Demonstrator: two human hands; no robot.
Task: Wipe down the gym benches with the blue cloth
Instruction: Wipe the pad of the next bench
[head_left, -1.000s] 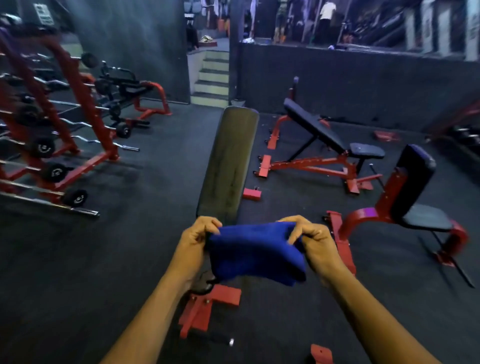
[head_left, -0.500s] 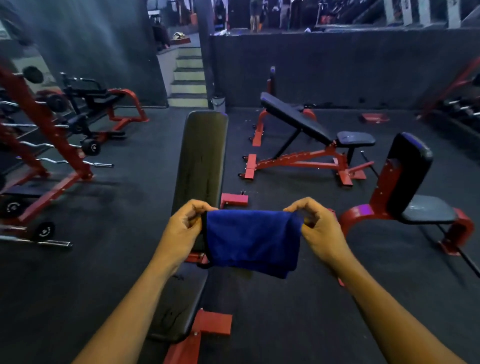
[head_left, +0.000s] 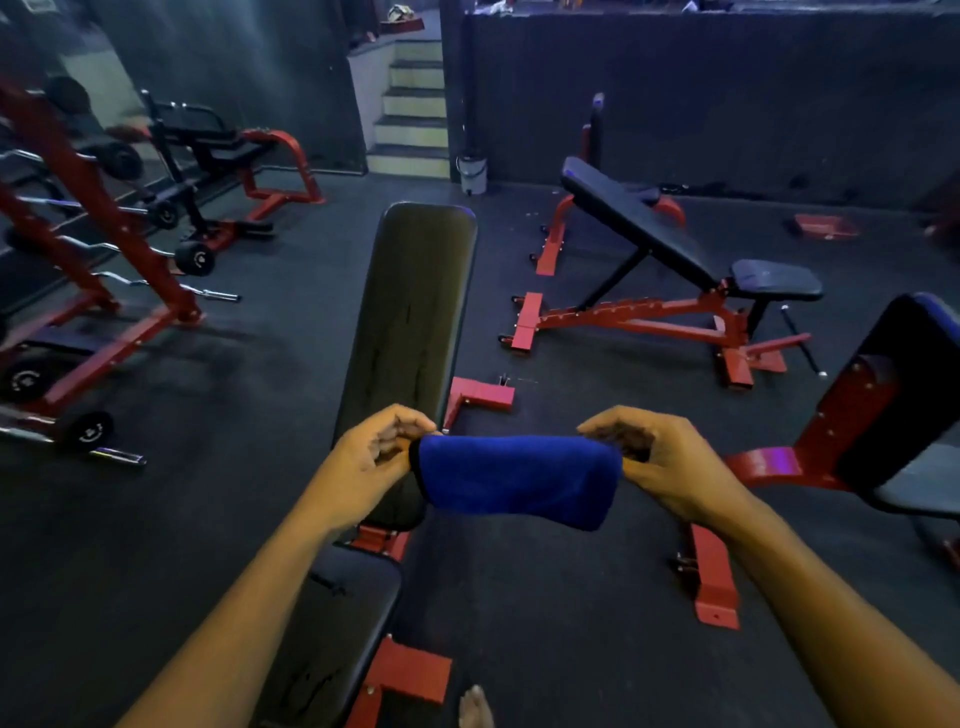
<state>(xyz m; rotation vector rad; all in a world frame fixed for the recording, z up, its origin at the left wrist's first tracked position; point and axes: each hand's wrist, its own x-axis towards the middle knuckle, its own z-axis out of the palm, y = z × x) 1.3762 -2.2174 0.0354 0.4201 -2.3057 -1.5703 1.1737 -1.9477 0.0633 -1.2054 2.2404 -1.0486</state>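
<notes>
A folded blue cloth (head_left: 517, 480) hangs stretched between my two hands in mid-air. My left hand (head_left: 376, 457) pinches its left edge and my right hand (head_left: 657, 457) pinches its right edge. Just below and beyond the cloth runs a long black flat bench (head_left: 410, 317) on a red frame, with its seat pad (head_left: 332, 639) close under my left forearm. An inclined black bench (head_left: 654, 234) stands farther right. A third bench with an upright back pad (head_left: 914, 395) is at the right edge.
A red rack with barbells (head_left: 104, 249) fills the left side. Another red machine (head_left: 218, 156) stands behind it. Stairs (head_left: 410, 109) and a small white bin (head_left: 471, 174) are at the back. Red bench feet (head_left: 714, 587) lie on the dark floor. A bare foot (head_left: 475, 709) shows at the bottom.
My hands have moved apart, pulling the cloth wider and flatter. The view has tilted down and closer, so the flat bench now reaches under my left arm.
</notes>
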